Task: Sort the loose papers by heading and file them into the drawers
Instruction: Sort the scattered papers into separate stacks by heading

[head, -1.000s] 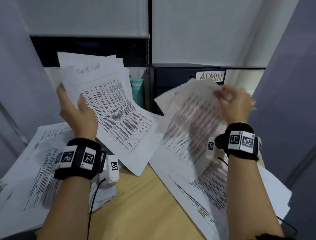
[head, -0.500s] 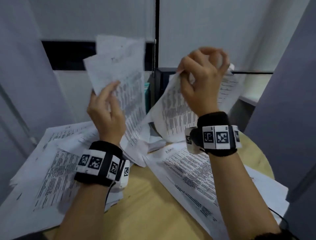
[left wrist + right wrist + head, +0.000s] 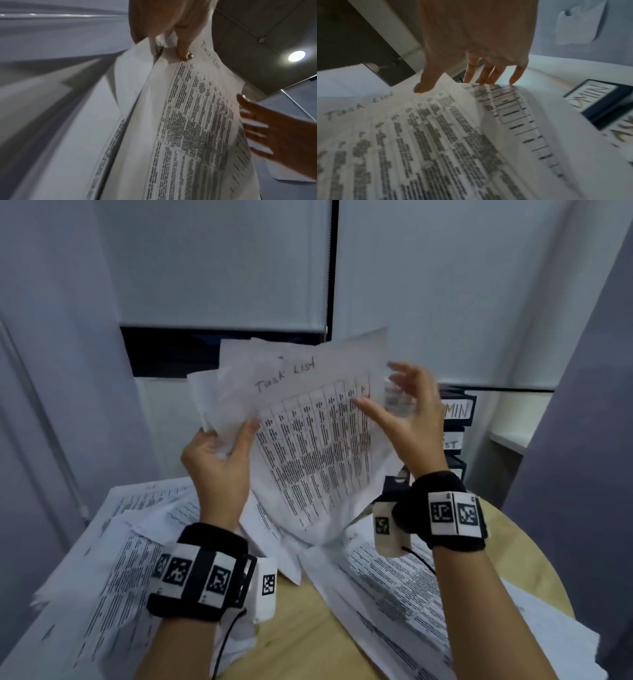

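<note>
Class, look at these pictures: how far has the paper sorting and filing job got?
Done: some sorting, since the left hand grips a bunch of papers fronted by a sheet headed "Task List". In hand: the right hand, fingers spread, meets that bunch's right edge. Left: loose papers lie spread over the table, and no sheet is seen going into the labelled drawers, so filing looks unstarted.

Left hand [image 3: 219, 463] raised and pinching, right hand [image 3: 407, 419] raised, fingers spread.

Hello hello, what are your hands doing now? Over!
Left hand gripping Task List sheets. Right hand open at their right edge. Drawers behind the sheets, not yet reached.
</note>
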Tool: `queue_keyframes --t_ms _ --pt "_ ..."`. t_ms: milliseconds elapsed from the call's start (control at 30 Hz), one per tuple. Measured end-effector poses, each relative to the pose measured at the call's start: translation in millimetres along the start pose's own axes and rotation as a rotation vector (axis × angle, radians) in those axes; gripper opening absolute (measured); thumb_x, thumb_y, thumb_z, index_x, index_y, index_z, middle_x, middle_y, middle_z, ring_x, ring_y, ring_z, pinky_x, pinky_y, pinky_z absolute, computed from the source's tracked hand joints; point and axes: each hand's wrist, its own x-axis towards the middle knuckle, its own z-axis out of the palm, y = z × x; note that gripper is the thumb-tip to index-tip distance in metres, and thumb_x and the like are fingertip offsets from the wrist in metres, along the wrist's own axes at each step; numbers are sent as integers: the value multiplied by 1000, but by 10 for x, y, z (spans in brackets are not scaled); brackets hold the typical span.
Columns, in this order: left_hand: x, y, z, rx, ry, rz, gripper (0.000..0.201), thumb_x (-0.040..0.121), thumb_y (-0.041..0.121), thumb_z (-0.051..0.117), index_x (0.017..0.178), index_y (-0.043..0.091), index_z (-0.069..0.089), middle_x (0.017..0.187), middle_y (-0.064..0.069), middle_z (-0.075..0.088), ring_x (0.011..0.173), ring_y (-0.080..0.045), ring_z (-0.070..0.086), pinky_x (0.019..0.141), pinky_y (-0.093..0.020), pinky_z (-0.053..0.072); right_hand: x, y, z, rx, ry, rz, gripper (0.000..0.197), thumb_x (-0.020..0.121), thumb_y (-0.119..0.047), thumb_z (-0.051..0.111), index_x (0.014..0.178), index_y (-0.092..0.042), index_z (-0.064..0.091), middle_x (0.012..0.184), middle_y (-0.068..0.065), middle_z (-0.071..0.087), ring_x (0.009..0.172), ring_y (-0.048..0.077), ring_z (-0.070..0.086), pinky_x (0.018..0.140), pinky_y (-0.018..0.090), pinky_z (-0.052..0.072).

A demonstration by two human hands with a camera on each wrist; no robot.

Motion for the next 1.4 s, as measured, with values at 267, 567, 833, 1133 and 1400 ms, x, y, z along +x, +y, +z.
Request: queue_keyframes --t_ms 267,567,833,1133,1400 --pt "59 -82 -72 -87 -49 -173 51 90 23 62 48 8 37 41 17 43 42 -1 32 46 -15 33 -244 310 182 249 -54 41 42 84 -34 71 124 -21 65 132 3 43 125 15 45 96 44 51" --pt "85 -189 -107 -4 -167 -142 12 84 18 71 88 8 74 81 -4 71 75 -8 63 76 -23 51 -24 104 87 312 401 46 7 94 -13 61 100 -12 65 105 8 56 91 -15 53 80 3 41" --pt "95 -269 -149 38 -133 -139 18 93 25 59 95 12 70 81 -12 69 77 -9 62 75 -22 52 74 418 -290 -96 368 -52 32 88 -40 57 82 -13 74 91 8 66 100 23 50 93 38 40" --pt "155 -205 -186 -117 -83 -301 23 97 29 53 84 27 72 84 6 75 87 -19 70 82 -39 56 17 304 -256 -185 -53 -158 20 74 -32 52 83 -22 67 90 -10 60 98 6 41 90 55 41" --pt "121 -162 -171 -28 -96 -167 12 92 22 62 91 18 73 80 15 72 83 2 68 80 -13 52 35 135 -132 -169 -247 -225 20 81 -37 65 88 -21 76 94 -10 68 98 13 53 87 49 46"
